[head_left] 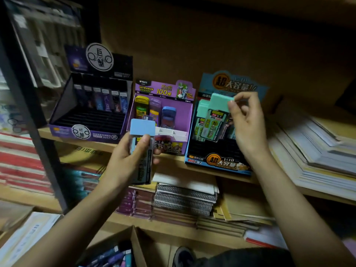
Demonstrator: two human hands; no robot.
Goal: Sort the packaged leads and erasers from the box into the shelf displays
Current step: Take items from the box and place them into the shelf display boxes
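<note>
Lead pack, green cap [219, 102]: my right grip [248, 124] pinches it at the top right corner, thumb and forefinger closed on the cap, other fingers loosely curled. The pack stands tilted in the rear part of the blue display [217, 163], just left of and below that grip, leaning against other green-capped packs of the same kind. It looks part seated, not fully down. I can't tell if its foot is in a slot, since the packs in front hide it.

Left grip [125, 160] is wrapped round a blue-capped pack [142, 127], thumb across the front, cap sticking out above the grip. It hangs in front of the purple display [169, 91], apart from it as far as I can tell. That grip may hold more than one pack; the edges are too dark to count.

Step, my read: seating green in the blue display, blue one queued.

Next:
- Press the green pack down until it's level with its neighbours, then let go.
- Find the blue pack's home. Its shape doesn't match the purple display's contents, so probably the blue display too.

Cardboard box [138, 245], below both grips, holds more stock.
</note>
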